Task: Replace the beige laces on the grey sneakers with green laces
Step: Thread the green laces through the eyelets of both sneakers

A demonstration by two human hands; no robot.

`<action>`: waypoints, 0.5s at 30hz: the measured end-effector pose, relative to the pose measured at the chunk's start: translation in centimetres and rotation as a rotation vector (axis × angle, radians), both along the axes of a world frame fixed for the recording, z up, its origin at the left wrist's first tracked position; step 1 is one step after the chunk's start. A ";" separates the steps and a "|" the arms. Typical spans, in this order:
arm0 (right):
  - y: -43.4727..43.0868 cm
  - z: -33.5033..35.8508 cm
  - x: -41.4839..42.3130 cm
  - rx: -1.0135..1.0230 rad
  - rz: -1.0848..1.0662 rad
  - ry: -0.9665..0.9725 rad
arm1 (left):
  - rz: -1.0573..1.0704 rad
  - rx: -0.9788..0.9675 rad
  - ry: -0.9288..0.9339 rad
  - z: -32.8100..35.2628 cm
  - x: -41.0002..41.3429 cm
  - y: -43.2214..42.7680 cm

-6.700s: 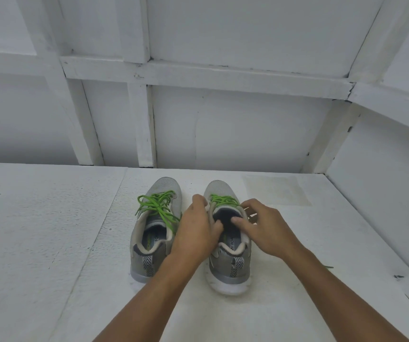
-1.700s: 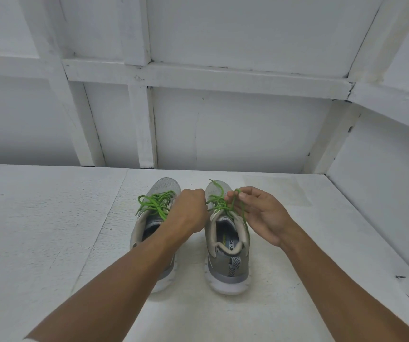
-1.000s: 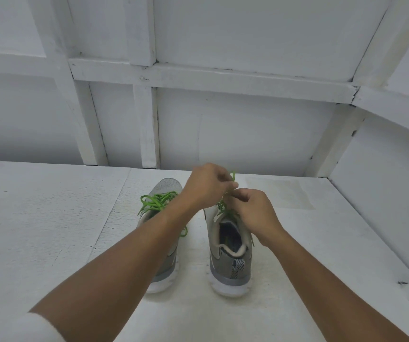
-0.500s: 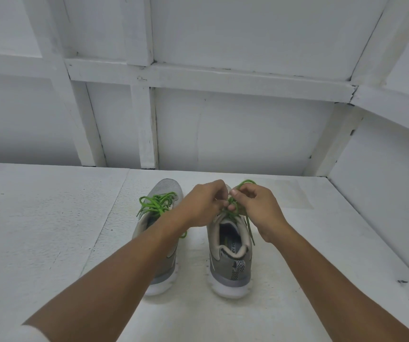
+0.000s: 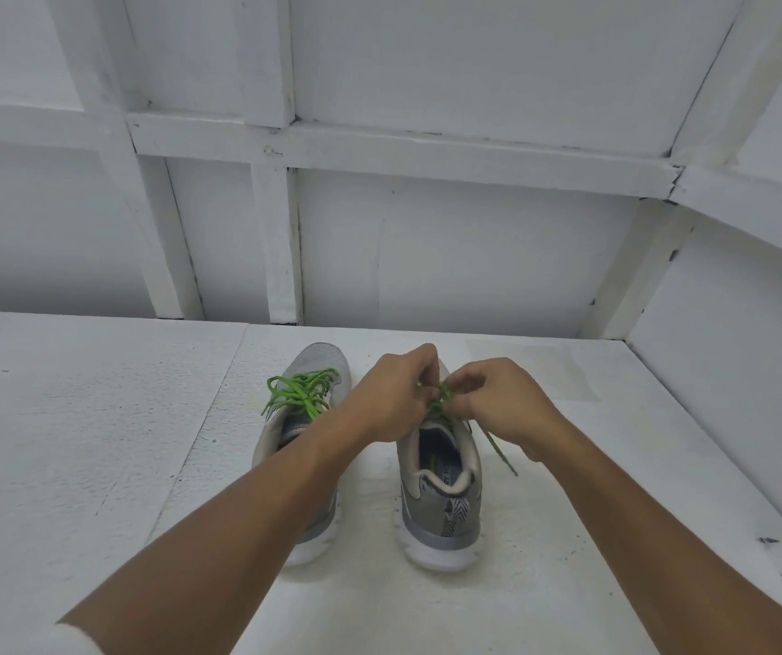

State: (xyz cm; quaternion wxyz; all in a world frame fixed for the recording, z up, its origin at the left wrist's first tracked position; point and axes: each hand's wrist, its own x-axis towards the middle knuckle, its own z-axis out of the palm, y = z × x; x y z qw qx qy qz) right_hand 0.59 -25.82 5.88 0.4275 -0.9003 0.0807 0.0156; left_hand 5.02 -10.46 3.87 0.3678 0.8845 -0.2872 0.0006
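Two grey sneakers stand side by side on the white floor, heels toward me. The left sneaker point(image 5: 306, 418) carries a green lace tied in a bow point(image 5: 301, 392). Over the tongue of the right sneaker point(image 5: 441, 489) my left hand point(image 5: 391, 394) and my right hand point(image 5: 497, 399) meet, each pinching part of the green lace point(image 5: 438, 401). One loose end of that lace point(image 5: 497, 449) hangs down the sneaker's right side. The hands hide the sneaker's toe and most of its lacing.
White floor point(image 5: 96, 442) spreads on all sides of the shoes. A white panelled wall point(image 5: 427, 252) with raised battens stands just beyond the toes, and an angled white wall point(image 5: 734, 371) closes the right side. No beige laces show.
Both hands have stayed on the right sneaker's green lace, dropping from a raised pull back down to the tongue. The loop seen above the right hand half a second ago is gone.
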 end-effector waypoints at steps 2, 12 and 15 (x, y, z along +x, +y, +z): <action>0.2 -0.2 -0.2 -0.026 -0.028 0.014 | -0.012 0.016 -0.042 0.0 -0.1 -0.1; 0.4 -1.1 -0.2 0.252 -0.052 0.125 | -0.018 -0.054 0.002 -0.6 0.1 0.0; 0.6 -1.1 -0.5 0.291 -0.054 0.093 | -0.014 -0.051 0.036 -0.7 0.2 -0.1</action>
